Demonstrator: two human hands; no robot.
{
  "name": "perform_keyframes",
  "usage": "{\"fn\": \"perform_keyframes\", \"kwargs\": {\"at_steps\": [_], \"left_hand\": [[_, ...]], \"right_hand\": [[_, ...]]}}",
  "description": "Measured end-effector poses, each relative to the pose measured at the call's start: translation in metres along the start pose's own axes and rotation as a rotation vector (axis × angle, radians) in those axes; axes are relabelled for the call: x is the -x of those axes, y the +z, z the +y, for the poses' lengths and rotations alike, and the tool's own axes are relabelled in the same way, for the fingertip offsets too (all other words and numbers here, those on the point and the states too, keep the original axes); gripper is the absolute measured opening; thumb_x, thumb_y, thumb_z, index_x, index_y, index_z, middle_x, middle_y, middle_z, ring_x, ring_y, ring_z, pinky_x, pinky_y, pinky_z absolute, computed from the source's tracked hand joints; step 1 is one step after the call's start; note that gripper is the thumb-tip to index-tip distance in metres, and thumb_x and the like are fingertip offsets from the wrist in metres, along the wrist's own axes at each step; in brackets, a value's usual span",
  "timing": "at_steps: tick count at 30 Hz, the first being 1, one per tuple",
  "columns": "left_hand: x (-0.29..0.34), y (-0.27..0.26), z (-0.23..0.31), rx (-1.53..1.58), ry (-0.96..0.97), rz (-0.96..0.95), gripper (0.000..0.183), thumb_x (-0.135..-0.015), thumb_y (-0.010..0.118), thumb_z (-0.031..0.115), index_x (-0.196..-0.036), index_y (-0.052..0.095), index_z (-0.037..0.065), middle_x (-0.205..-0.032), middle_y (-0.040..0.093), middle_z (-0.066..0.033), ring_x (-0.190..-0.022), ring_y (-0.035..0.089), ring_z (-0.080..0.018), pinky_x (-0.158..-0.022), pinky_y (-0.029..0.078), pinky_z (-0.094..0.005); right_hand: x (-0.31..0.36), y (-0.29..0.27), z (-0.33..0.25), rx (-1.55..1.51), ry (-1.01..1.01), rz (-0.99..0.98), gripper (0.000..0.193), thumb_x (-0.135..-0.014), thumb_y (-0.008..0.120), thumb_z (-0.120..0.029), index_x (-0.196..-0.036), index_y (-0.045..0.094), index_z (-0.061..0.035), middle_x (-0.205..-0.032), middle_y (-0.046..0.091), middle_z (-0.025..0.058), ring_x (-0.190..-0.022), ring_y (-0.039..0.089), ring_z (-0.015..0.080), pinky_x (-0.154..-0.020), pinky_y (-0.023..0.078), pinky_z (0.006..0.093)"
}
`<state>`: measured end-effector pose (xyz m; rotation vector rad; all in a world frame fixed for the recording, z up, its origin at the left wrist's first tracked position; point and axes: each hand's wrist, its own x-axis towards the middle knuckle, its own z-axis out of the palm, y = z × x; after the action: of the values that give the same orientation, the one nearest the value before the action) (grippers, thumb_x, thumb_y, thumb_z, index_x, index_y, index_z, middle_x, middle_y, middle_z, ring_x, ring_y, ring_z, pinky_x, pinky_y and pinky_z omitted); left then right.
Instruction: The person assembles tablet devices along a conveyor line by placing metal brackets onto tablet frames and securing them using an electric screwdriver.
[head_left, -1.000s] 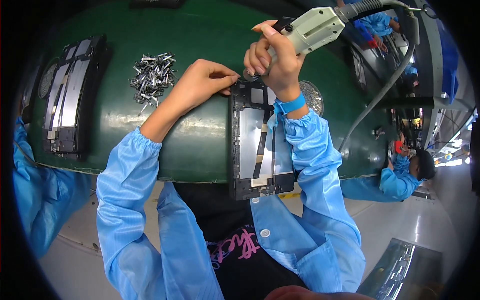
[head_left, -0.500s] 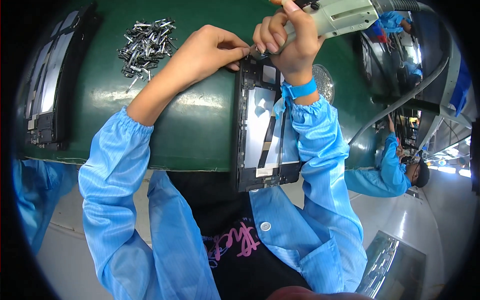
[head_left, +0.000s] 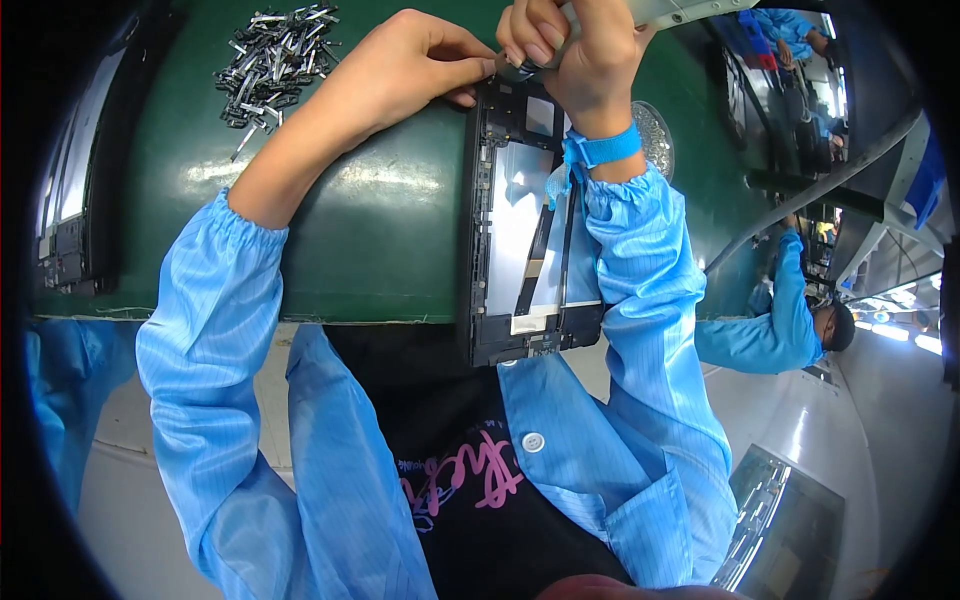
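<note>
Off-white, the electric screwdriver [head_left: 688, 12] sat gripped in the right hand [head_left: 592, 52] at the frame's upper edge. The left hand [head_left: 405, 72] was at the top corner of the black tablet chassis [head_left: 525, 235], near frame centre; whether that hand pinched anything could not be told.

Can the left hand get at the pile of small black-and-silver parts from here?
Probably yes: the pile lies left of the left hand, with no obstacle showing between them. The hand would first have to leave the far-left corner of the black-framed device.
</note>
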<state>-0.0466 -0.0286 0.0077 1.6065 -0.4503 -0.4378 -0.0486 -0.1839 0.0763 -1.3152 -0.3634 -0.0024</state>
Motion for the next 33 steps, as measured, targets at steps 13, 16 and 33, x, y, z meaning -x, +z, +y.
{"fn": "perform_keyframes", "kwargs": {"at_steps": [13, 16, 33], "left_hand": [[-0.001, 0.003, 0.003, -0.012, 0.097, 0.015, 0.025, -0.093, 0.066, 0.014, -0.106, 0.071, -0.007, -0.084, 0.071, -0.0104, -0.073, 0.069, -0.0125, -0.068, 0.055, -0.0253], [0.001, 0.003, 0.017, -0.063, 0.032, 0.079, 0.022, -0.093, 0.064, 0.013, -0.102, 0.070, -0.005, -0.084, 0.071, -0.0131, -0.072, 0.070, -0.0170, -0.069, 0.055, -0.0275], [0.137, 0.095, 0.047, -1.052, 0.379, 0.062, 0.081, -0.077, 0.079, 0.050, -0.134, 0.054, -0.003, -0.143, 0.041, -0.0339, -0.130, 0.038, -0.0612, -0.100, 0.046, -0.0547]], "right_hand": [[0.001, 0.008, -0.007, -0.016, -0.006, 0.097, 0.017, -0.099, 0.059, -0.014, -0.086, 0.052, -0.0072, -0.051, 0.041, 0.0007, -0.036, 0.038, 0.0125, -0.038, 0.037, 0.0277], [0.002, 0.009, -0.010, 0.029, -0.040, 0.097, 0.008, -0.098, 0.060, -0.010, -0.095, 0.057, -0.0036, -0.053, 0.046, 0.0019, -0.037, 0.041, 0.0116, -0.039, 0.036, 0.0267], [0.001, -0.031, -0.059, 0.083, -0.141, 0.169, 0.015, -0.094, 0.066, -0.012, -0.100, 0.062, 0.0009, -0.054, 0.050, 0.0023, -0.041, 0.046, 0.0114, -0.041, 0.039, 0.0282]]}}
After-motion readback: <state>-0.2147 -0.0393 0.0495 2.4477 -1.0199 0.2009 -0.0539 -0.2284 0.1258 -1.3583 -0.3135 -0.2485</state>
